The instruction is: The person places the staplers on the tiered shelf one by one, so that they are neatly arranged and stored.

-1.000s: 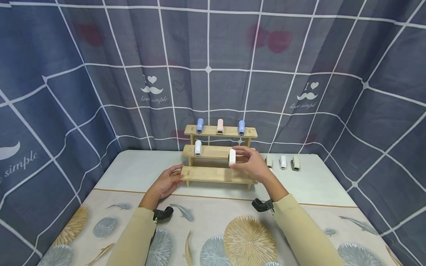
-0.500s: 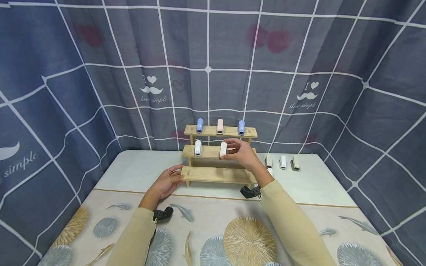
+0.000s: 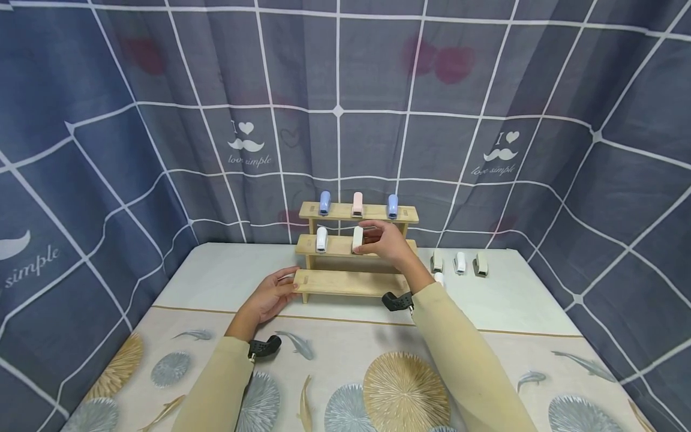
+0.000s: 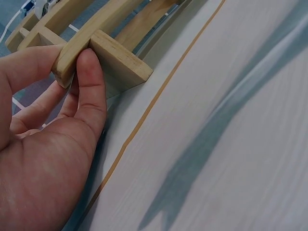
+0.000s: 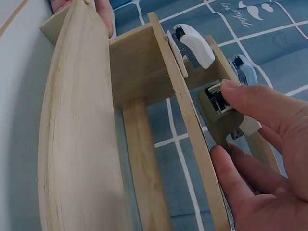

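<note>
A three-tier wooden shelf (image 3: 351, 283) stands against the curtain. My left hand (image 3: 268, 298) pinches the left end of its lowest board; in the left wrist view the fingers (image 4: 90, 82) lie above and below that board end. On the middle tier, my right hand (image 3: 387, 242) holds a cream stapler (image 3: 358, 239) between thumb and fingers; in the right wrist view its olive-grey underside (image 5: 216, 115) shows. Left of it on that tier sits a white stapler (image 3: 321, 239). The top tier bears a blue stapler (image 3: 324, 203), a pink stapler (image 3: 357, 204) and another blue stapler (image 3: 392, 206).
Right of the shelf, on the white tabletop (image 3: 518, 294), stand a cream stapler (image 3: 436, 261), a white stapler (image 3: 459, 263) and a beige stapler (image 3: 480, 264). Another white item (image 3: 439, 278) is partly hidden by the right arm. A checked curtain (image 3: 302, 138) hangs behind.
My right hand has carried the cream stapler left and back, from in front of the middle tier's right side to that tier's middle. The left hand has stayed on the shelf end.
</note>
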`<action>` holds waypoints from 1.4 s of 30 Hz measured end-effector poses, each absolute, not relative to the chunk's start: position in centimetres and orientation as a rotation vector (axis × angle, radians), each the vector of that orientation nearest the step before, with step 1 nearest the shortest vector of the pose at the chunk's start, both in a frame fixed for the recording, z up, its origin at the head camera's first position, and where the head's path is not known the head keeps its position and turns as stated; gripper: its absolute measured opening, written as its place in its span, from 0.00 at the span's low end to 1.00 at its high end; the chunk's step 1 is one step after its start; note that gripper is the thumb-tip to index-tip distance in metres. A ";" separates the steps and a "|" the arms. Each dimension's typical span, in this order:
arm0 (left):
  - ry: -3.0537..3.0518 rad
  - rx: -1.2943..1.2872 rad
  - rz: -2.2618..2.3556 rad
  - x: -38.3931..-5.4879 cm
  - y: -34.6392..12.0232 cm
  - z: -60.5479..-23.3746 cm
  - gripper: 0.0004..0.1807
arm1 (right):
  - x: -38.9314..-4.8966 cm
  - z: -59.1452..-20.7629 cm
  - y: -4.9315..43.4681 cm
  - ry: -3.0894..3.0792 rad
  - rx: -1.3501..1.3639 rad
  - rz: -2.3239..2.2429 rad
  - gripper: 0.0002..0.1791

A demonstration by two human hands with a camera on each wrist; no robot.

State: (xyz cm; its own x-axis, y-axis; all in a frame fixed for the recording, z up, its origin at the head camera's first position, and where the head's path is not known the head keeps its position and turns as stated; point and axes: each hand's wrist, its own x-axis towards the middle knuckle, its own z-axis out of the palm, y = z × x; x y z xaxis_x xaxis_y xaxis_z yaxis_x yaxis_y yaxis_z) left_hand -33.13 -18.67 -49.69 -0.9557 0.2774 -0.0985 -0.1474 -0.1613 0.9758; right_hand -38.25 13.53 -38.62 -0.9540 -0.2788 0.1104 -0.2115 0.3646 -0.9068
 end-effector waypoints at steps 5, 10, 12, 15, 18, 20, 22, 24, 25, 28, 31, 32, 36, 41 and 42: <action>1.826 0.156 2.202 -33.2 -18.6 -49.8 0.36 | -38.2 -38.4 13.2 2.557 -0.464 -1.631 0.39; 1.809 0.185 2.217 -33.2 -18.6 -49.9 0.36 | -38.0 -38.4 13.3 2.558 -0.437 -1.621 0.41; 1.805 0.188 2.219 -33.3 -18.6 -50.0 0.36 | -38.0 -38.5 13.4 2.557 -0.433 -1.619 0.41; 1.800 0.187 2.221 -33.3 -18.7 -50.0 0.36 | -38.0 -38.6 13.4 2.565 -0.449 -1.609 0.40; 1.799 0.175 2.222 -33.3 -18.6 -50.0 0.36 | -38.0 -38.7 13.3 2.574 -0.469 -1.605 0.39; 1.801 0.176 2.217 -33.3 -18.6 -50.0 0.36 | -38.1 -38.8 13.3 2.577 -0.477 -1.605 0.39; 1.802 0.169 2.214 -33.2 -18.6 -50.0 0.36 | -38.0 -38.9 13.4 2.572 -0.471 -1.615 0.39; 1.800 0.158 2.216 -33.2 -18.6 -50.0 0.36 | -38.0 -39.1 13.5 2.570 -0.466 -1.620 0.40; 1.803 0.161 2.213 -33.2 -18.7 -50.0 0.36 | -38.0 -39.1 13.5 2.566 -0.464 -1.625 0.40; 1.809 0.166 2.212 -33.2 -18.7 -50.0 0.36 | -38.0 -39.2 13.6 2.561 -0.466 -1.638 0.40; 1.813 0.177 2.209 -33.2 -18.7 -50.0 0.36 | -37.9 -39.2 13.7 2.556 -0.477 -1.654 0.40; 1.812 0.179 2.209 -33.2 -18.7 -50.0 0.36 | -37.9 -39.3 13.7 2.554 -0.483 -1.661 0.40; 1.805 0.178 2.209 -33.2 -18.6 -49.9 0.36 | -37.6 -39.5 14.2 2.532 -0.522 -1.713 0.38; 1.801 0.190 2.211 -33.2 -18.6 -49.6 0.36 | -37.0 -39.9 15.1 2.530 -0.559 -1.770 0.36; 1.800 0.195 2.208 -33.1 -18.7 -49.6 0.36 | -36.8 -40.0 15.3 2.533 -0.565 -1.778 0.35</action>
State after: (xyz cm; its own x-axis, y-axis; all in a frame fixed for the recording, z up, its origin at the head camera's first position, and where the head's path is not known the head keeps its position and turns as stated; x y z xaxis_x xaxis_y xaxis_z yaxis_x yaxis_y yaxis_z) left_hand -33.13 -18.66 -49.59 -0.9503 0.3024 -0.0741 -0.1335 -0.1807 0.9744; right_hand -36.80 15.29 -39.96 -0.9354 -0.2867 0.2070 -0.2921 0.2967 -0.9092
